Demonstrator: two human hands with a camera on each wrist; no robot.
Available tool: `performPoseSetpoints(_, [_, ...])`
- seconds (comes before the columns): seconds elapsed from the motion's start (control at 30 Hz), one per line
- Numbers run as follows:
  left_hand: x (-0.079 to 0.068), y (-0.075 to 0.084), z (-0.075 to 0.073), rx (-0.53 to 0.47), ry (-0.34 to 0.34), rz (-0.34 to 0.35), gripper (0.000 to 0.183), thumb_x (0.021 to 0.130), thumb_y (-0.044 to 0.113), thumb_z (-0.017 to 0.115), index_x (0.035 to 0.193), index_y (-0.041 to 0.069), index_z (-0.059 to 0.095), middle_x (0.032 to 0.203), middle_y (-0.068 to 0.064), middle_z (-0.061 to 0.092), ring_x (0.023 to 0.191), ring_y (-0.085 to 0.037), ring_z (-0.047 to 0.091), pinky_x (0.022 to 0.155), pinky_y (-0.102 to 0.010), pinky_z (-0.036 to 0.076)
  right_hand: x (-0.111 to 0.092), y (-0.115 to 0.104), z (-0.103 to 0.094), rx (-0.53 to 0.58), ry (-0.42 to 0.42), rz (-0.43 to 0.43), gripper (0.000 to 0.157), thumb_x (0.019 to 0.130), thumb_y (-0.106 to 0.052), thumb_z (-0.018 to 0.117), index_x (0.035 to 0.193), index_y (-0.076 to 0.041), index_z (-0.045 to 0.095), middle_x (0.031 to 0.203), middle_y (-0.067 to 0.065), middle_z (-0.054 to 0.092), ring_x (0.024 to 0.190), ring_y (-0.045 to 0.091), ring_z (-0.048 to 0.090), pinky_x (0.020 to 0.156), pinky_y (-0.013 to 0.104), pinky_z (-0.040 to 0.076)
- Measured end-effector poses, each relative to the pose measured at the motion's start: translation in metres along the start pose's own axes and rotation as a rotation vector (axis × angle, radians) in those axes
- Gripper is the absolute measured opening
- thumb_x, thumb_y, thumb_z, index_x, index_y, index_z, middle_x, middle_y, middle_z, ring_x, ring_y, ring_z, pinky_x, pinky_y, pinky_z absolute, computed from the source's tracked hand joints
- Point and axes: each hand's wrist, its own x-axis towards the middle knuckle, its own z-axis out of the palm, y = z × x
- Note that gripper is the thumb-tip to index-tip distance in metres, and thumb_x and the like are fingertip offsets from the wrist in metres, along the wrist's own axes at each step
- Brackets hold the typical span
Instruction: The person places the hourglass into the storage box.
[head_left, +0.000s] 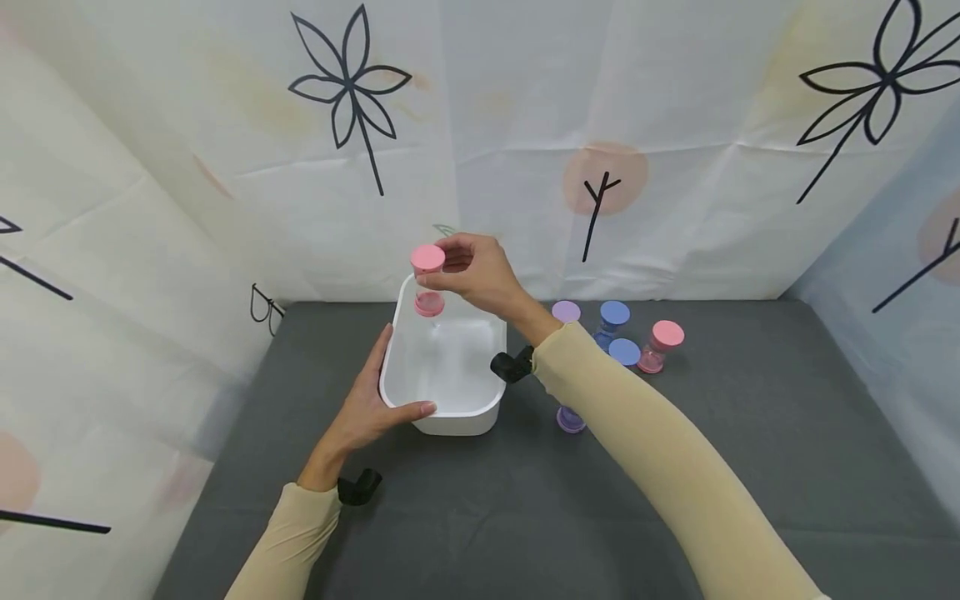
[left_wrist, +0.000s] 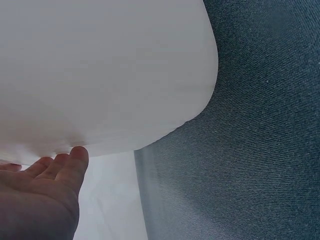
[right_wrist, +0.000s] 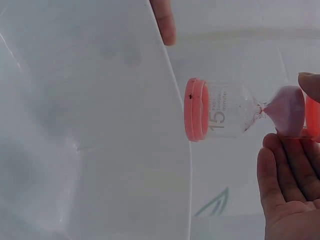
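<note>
My right hand [head_left: 480, 271] pinches a pink-capped hourglass [head_left: 429, 304] near its top cap and holds it upright over the far left part of a white plastic bin [head_left: 450, 367]. In the right wrist view the hourglass [right_wrist: 225, 110] shows "15 minutes" on its glass, and pink sand fills the bulb by my fingers. At the bin's near left corner, my left hand [head_left: 367, 412] grips it, thumb over the rim and fingers along the outer wall. The left wrist view shows those fingertips [left_wrist: 77, 155] against the bin's side [left_wrist: 110, 75]. No other hourglass is visible inside the bin.
Right of the bin, on the grey cloth [head_left: 480, 517], stand several hourglasses: a pink one [head_left: 666, 337], blue ones [head_left: 615, 313] and purple ones [head_left: 566, 312], partly hidden by my right sleeve [head_left: 637, 442]. A patterned white curtain [head_left: 510, 100] hangs behind.
</note>
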Motion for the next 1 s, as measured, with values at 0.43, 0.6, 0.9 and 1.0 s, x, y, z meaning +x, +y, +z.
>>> performPoseSetpoints(0.43, [0.001, -0.002, 0.000, 0.011, 0.013, 0.008, 0.121, 0.075, 0.011, 0.090, 0.164, 0.026, 0.010, 0.152, -0.014, 0.040, 0.120, -0.041, 0.053, 0.092, -0.039, 0.051, 0.012, 0.011, 0.029, -0.085, 0.001, 0.092, 0.043, 0.082, -0.014, 0.086, 0.119, 0.000, 0.068, 0.108, 0.009, 0.072, 0.098, 0.019, 0.068, 0.087, 0.027, 0.053])
performPoseSetpoints(0.6, [0.002, -0.003, 0.000, 0.014, 0.008, 0.008, 0.121, 0.076, 0.012, 0.090, 0.164, 0.024, 0.008, 0.154, -0.017, 0.038, 0.120, -0.042, 0.053, 0.093, -0.045, 0.051, 0.009, 0.017, 0.033, -0.127, 0.013, 0.136, 0.043, 0.084, -0.014, 0.084, 0.121, 0.001, 0.066, 0.111, 0.011, 0.070, 0.100, 0.021, 0.067, 0.088, 0.027, 0.053])
performPoseSetpoints(0.9, [0.001, -0.002, 0.001, 0.019, 0.014, -0.004, 0.121, 0.076, 0.012, 0.089, 0.164, 0.025, 0.008, 0.151, -0.018, 0.040, 0.117, -0.043, 0.054, 0.091, -0.044, 0.053, 0.011, 0.031, 0.042, -0.208, 0.085, 0.239, 0.042, 0.085, -0.014, 0.082, 0.120, 0.001, 0.065, 0.109, 0.012, 0.070, 0.100, 0.022, 0.066, 0.087, 0.029, 0.053])
performPoseSetpoints(1.0, [0.000, -0.001, 0.001, 0.019, 0.015, -0.003, 0.122, 0.075, 0.011, 0.090, 0.164, 0.025, 0.008, 0.152, -0.018, 0.040, 0.116, -0.045, 0.054, 0.091, -0.046, 0.053, 0.011, 0.034, 0.046, -0.233, 0.116, 0.274, 0.039, 0.084, -0.014, 0.082, 0.116, 0.001, 0.065, 0.105, 0.011, 0.070, 0.097, 0.021, 0.066, 0.085, 0.030, 0.052])
